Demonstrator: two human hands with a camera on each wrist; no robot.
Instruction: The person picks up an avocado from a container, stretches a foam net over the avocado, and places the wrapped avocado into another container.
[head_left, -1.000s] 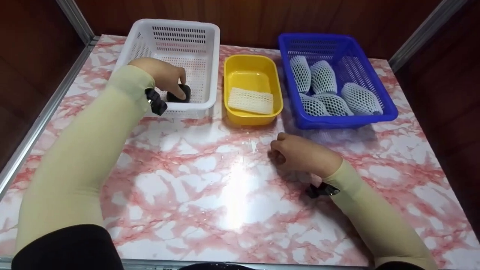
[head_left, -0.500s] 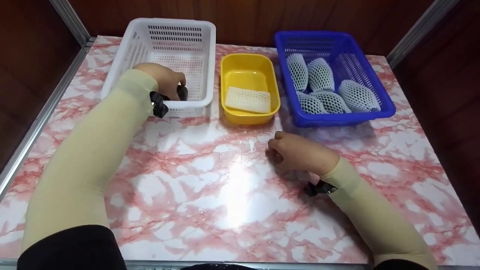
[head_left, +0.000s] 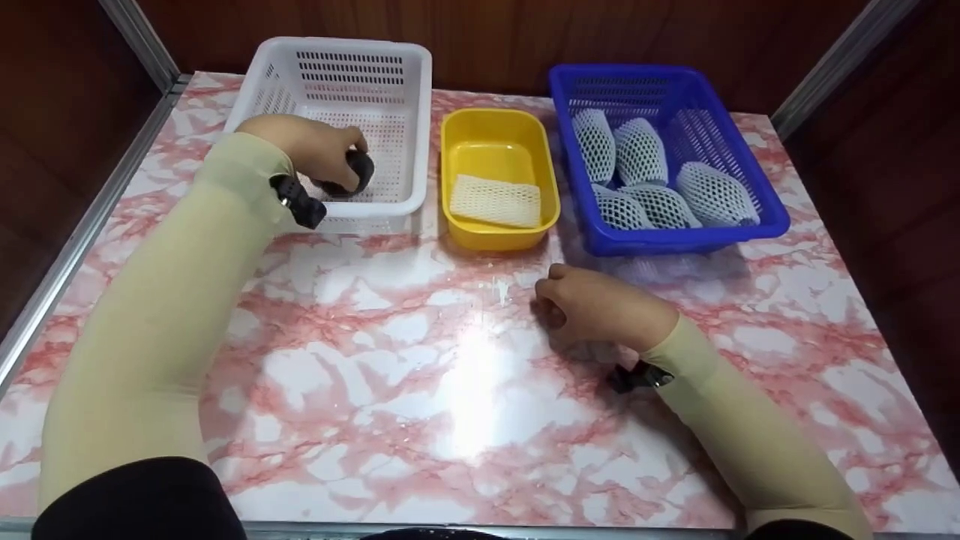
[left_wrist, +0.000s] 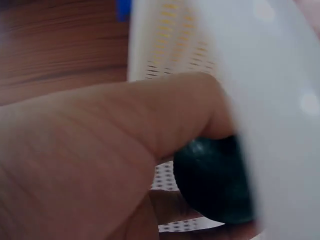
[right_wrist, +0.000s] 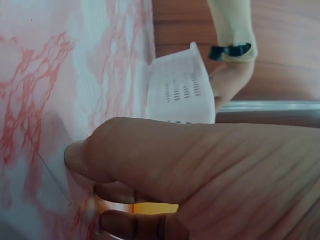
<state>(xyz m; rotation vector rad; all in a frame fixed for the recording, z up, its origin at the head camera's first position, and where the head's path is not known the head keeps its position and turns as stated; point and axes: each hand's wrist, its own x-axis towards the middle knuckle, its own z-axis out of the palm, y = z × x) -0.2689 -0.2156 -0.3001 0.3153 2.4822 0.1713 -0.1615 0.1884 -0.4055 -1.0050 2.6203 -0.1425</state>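
Observation:
In the head view my left hand [head_left: 311, 148] reaches over the near left side of the white basket [head_left: 426, 135] and grips a dark avocado [head_left: 360, 171] inside it. Up close in the left wrist view, the avocado [left_wrist: 212, 175] is dark green and rounded, with thumb above and fingers below; the basket wall hides part of it. My right hand [head_left: 604, 307] rests on the table in front of the yellow tub [head_left: 504, 238], fingers loosely curled around nothing. A white foam net sleeve [head_left: 495, 201] lies flat in the tub.
At the right a blue basket [head_left: 690, 238] holds several pieces in foam nets, one of them a netted piece [head_left: 716, 193] near its right wall. Wooden panels [head_left: 495, 45] enclose the back and sides of the marbled table [head_left: 375, 420].
My left hand dips lower into the white basket, then rises a little toward the left, more of the avocado now showing in its grip. The right hand stays in place.

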